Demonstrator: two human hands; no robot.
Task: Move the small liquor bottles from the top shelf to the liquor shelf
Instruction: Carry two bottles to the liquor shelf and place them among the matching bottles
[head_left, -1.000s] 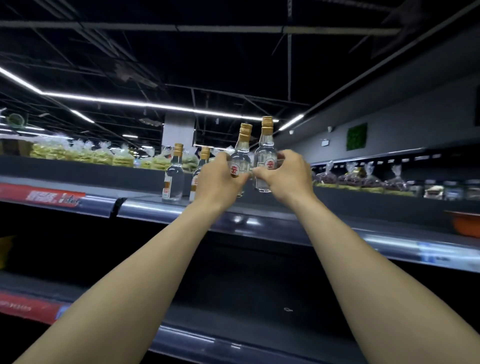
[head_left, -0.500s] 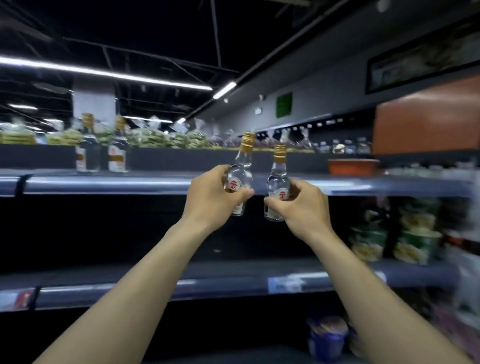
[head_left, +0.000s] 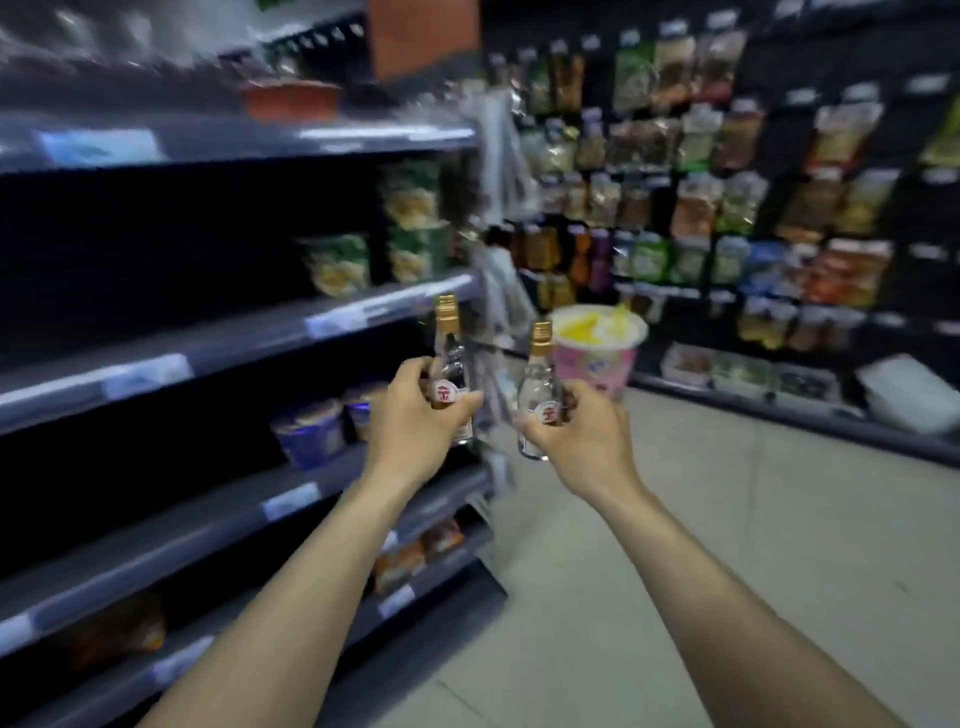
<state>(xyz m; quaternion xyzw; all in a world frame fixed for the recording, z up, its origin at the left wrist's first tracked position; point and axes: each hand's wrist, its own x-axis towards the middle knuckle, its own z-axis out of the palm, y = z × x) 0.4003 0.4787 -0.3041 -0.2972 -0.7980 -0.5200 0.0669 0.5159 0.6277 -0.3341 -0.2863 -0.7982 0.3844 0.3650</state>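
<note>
Between the curled fingers of the left hand stands one small liquor bottle, and a second small bottle stands the same way in the right hand; each hand is wrapped tight round the lower body of its bottle, thumb on the near side and the other fingers behind, so that only a sliver of each base peeps out below the grip. Both long axes run nearly upright, necks rising clear above the knuckles, the left bottle leaning a touch toward the right one. The two are near each other but apart, with a gap between the hands, the left bottle carried a little higher than the right. Neither hand is clearly nearer to a goal, for no liquor shelf can be picked out: to the left of the fingers run dim store shelves with blurred packets, and beyond the fingertips a far wall of hanging packets and a pale tub, all smeared by motion. Since the bases sit just under the fingers, setting down would likely mean lowering each bottle straight along its own axis. The bottles are clear glass with clear liquid, gold screw caps on slim necks, and a round red-and-white emblem on the front label.
</note>
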